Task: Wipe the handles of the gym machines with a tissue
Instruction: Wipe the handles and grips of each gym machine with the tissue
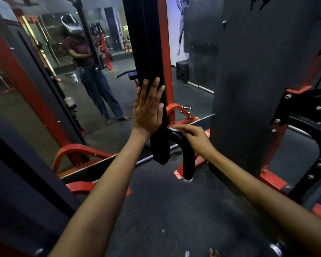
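A black curved handle (188,160) of a gym machine arches down in the middle of the view, ending in a chrome cap near the floor. My right hand (195,136) lies over the top of the handle's bend and presses a white tissue (174,128) onto it, fingers curled around it. Only the tissue's edge shows past my fingertips. My left hand (148,106) rests flat, fingers straight, against a black vertical bar (152,71) just left of the handle.
A large black shroud (248,89) of the machine stands to the right, with red frame feet (271,179) on the dark rubber floor. A wall mirror (63,71) on the left reflects a standing person. Red curved frame pieces (76,151) sit low at the left.
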Demonstrator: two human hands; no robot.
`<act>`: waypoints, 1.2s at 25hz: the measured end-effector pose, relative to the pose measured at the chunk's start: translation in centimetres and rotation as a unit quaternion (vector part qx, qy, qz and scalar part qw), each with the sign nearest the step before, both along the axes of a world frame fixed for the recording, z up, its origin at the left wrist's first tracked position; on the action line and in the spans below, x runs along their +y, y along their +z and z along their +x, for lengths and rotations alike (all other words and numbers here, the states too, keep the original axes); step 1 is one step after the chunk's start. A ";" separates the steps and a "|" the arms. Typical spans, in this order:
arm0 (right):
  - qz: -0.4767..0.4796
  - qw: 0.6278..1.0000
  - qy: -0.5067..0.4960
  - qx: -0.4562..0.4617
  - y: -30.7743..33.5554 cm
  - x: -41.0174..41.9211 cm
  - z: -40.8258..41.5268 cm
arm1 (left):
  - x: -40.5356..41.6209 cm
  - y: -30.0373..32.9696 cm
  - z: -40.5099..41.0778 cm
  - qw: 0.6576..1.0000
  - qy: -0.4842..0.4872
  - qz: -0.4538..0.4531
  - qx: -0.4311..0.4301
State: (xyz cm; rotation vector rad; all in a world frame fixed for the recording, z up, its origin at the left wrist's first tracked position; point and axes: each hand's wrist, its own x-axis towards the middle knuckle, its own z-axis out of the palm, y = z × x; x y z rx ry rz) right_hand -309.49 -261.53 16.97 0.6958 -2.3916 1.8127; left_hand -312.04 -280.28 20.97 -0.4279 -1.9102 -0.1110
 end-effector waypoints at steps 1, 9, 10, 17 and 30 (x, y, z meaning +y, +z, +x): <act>-0.023 0.999 0.003 -0.038 -1.6 1.0 0.8 | 0.1 -0.2 0.0 1.000 0.000 0.001 0.000; -0.051 0.986 0.031 -0.156 -1.0 0.5 -0.9 | -0.2 0.2 0.0 1.000 -0.009 0.009 0.002; -0.051 0.986 0.027 -0.156 -2.4 1.0 -0.1 | -0.1 -0.1 0.1 1.000 -0.010 0.007 0.002; 0.021 0.997 -0.069 0.027 -0.5 1.7 0.3 | -0.6 0.3 -0.2 1.000 -0.014 -0.006 0.013; 0.221 0.911 -0.005 0.348 -2.5 1.3 2.8 | -0.9 0.2 0.1 1.000 -0.009 -0.019 0.012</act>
